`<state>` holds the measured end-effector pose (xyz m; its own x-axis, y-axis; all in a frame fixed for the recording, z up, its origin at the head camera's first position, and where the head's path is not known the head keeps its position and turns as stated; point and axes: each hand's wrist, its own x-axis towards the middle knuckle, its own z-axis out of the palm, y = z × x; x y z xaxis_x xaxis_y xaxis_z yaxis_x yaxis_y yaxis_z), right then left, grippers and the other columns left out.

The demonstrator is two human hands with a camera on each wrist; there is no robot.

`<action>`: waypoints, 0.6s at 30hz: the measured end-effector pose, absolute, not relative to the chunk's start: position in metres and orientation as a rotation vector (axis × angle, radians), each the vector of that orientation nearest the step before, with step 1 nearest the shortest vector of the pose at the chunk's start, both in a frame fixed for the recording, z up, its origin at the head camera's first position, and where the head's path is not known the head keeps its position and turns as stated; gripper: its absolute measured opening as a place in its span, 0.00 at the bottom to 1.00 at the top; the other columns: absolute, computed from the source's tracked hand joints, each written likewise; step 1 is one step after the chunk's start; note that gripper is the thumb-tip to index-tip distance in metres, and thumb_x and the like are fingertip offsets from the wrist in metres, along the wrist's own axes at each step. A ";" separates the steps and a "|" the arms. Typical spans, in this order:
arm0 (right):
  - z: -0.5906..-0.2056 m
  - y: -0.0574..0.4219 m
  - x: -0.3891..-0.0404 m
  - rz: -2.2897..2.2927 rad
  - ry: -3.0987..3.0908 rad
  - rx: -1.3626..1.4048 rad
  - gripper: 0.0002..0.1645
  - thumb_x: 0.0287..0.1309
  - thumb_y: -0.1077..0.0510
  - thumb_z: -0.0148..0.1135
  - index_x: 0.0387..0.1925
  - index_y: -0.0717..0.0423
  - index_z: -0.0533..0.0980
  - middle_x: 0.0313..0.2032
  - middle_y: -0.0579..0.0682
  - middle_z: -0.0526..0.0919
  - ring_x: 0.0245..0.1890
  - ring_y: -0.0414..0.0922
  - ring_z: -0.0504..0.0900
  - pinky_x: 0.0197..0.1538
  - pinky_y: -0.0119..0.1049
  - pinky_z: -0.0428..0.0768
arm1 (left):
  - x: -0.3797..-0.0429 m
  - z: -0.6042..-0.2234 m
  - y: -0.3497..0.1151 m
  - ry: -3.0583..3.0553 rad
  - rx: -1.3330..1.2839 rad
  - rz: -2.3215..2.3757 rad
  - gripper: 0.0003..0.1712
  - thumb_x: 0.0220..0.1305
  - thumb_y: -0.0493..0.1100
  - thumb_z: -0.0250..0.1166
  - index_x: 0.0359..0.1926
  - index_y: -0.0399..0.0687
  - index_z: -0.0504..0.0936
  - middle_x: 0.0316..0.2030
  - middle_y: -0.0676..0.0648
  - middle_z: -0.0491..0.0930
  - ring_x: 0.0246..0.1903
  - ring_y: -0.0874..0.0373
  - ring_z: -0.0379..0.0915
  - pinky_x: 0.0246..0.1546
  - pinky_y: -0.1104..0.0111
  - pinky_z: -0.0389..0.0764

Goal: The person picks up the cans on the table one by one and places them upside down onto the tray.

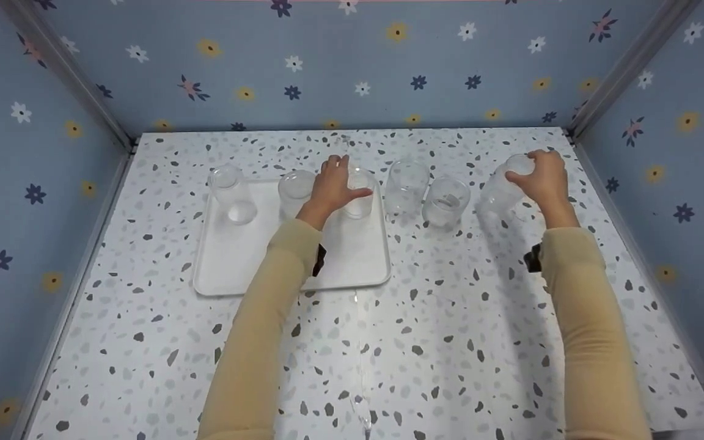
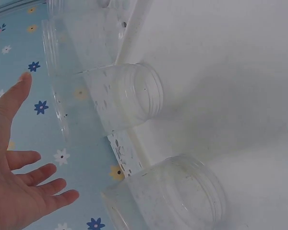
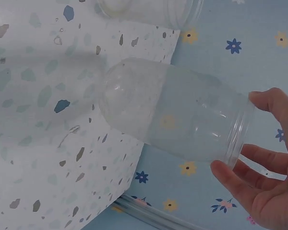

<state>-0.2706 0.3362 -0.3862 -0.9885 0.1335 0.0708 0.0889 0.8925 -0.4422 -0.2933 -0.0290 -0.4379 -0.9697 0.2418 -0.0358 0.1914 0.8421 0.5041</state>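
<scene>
My right hand (image 1: 544,180) grips a clear plastic jar (image 3: 177,110) round its threaded neck at the right of the table. That jar leans, its rounded base low over the speckled tabletop. Fingers and thumb spread apart, my left hand (image 1: 330,189) is over the back of a white tray (image 1: 352,278) with nothing in its grasp. Close by it are a clear jar (image 1: 361,208) at the tray's right end and another jar (image 1: 294,189) to the left, partly behind the hand. In the left wrist view, a jar (image 2: 144,91) shows its ringed end at the tray.
A third clear jar (image 1: 227,183) stands at the tray's left back. Between the tray and my right hand are a tall clear jar (image 1: 407,183) and a shorter-looking one (image 1: 447,205). Flowered blue panels (image 1: 352,67) enclose the speckled table (image 1: 450,366) at back and sides.
</scene>
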 end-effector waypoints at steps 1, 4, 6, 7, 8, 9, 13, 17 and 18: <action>-0.385 0.335 -0.270 0.684 -2.937 -0.165 0.38 0.50 0.50 0.61 0.54 0.75 0.63 0.52 0.71 0.64 0.53 0.64 0.61 0.54 0.54 0.61 | -0.293 -0.437 -0.029 2.929 0.346 0.784 0.53 0.49 0.63 0.62 0.65 0.36 0.51 0.61 0.37 0.53 0.60 0.47 0.50 0.57 0.59 0.59; -0.384 0.331 -0.269 0.686 -2.870 -0.137 0.37 0.49 0.51 0.62 0.53 0.74 0.65 0.50 0.71 0.65 0.51 0.63 0.64 0.53 0.54 0.63 | -0.292 -0.434 -0.029 2.950 0.344 0.808 0.52 0.49 0.63 0.61 0.65 0.36 0.51 0.61 0.37 0.54 0.61 0.47 0.49 0.58 0.59 0.58; -0.382 0.327 -0.268 0.697 -2.828 -0.125 0.36 0.49 0.51 0.62 0.53 0.73 0.66 0.49 0.70 0.66 0.49 0.63 0.66 0.52 0.53 0.64 | -0.291 -0.432 -0.030 2.961 0.338 0.835 0.52 0.50 0.63 0.61 0.65 0.36 0.51 0.61 0.38 0.54 0.61 0.48 0.49 0.58 0.60 0.58; -0.382 0.325 -0.267 0.705 -2.809 -0.123 0.36 0.49 0.51 0.63 0.53 0.72 0.66 0.49 0.69 0.67 0.48 0.62 0.66 0.51 0.53 0.65 | -0.290 -0.432 -0.030 2.963 0.337 0.855 0.51 0.51 0.62 0.61 0.65 0.36 0.52 0.61 0.38 0.53 0.61 0.48 0.50 0.58 0.60 0.58; -0.381 0.323 -0.267 0.719 -2.791 -0.118 0.36 0.49 0.52 0.63 0.53 0.72 0.66 0.49 0.69 0.67 0.48 0.62 0.67 0.52 0.52 0.65 | -0.289 -0.431 -0.030 2.969 0.338 0.872 0.50 0.51 0.62 0.61 0.65 0.36 0.52 0.61 0.38 0.54 0.61 0.48 0.50 0.58 0.60 0.58; -0.380 0.321 -0.265 0.731 -2.773 -0.113 0.35 0.49 0.52 0.63 0.53 0.71 0.66 0.49 0.68 0.67 0.48 0.61 0.67 0.52 0.52 0.65 | -0.289 -0.430 -0.030 2.973 0.336 0.893 0.50 0.52 0.61 0.61 0.65 0.36 0.52 0.61 0.38 0.54 0.61 0.48 0.50 0.58 0.61 0.59; -0.376 0.314 -0.261 0.779 -2.693 -0.065 0.34 0.48 0.52 0.64 0.53 0.70 0.68 0.50 0.67 0.67 0.46 0.61 0.69 0.49 0.51 0.69 | -0.286 -0.426 -0.032 2.984 0.342 0.973 0.46 0.54 0.59 0.60 0.64 0.36 0.54 0.60 0.38 0.54 0.60 0.49 0.52 0.58 0.64 0.59; -0.374 0.308 -0.257 0.810 -2.619 -0.021 0.33 0.47 0.53 0.64 0.52 0.69 0.69 0.48 0.66 0.69 0.43 0.61 0.72 0.45 0.51 0.72 | -0.283 -0.421 -0.033 2.968 0.338 1.049 0.43 0.56 0.57 0.59 0.64 0.37 0.54 0.61 0.39 0.54 0.61 0.50 0.50 0.59 0.66 0.56; -0.373 0.307 -0.256 0.820 -2.604 -0.015 0.32 0.47 0.53 0.64 0.52 0.68 0.70 0.48 0.66 0.69 0.43 0.60 0.72 0.45 0.50 0.72 | -0.282 -0.419 -0.033 2.963 0.337 1.067 0.42 0.57 0.56 0.59 0.64 0.37 0.54 0.61 0.39 0.54 0.62 0.50 0.50 0.60 0.66 0.56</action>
<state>-0.2556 0.3070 -0.3730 -0.9164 0.1303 0.3784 -0.1099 0.8272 -0.5510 -0.2821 -0.0334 -0.4194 -0.9771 0.1903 0.0955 0.2075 0.7503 0.6277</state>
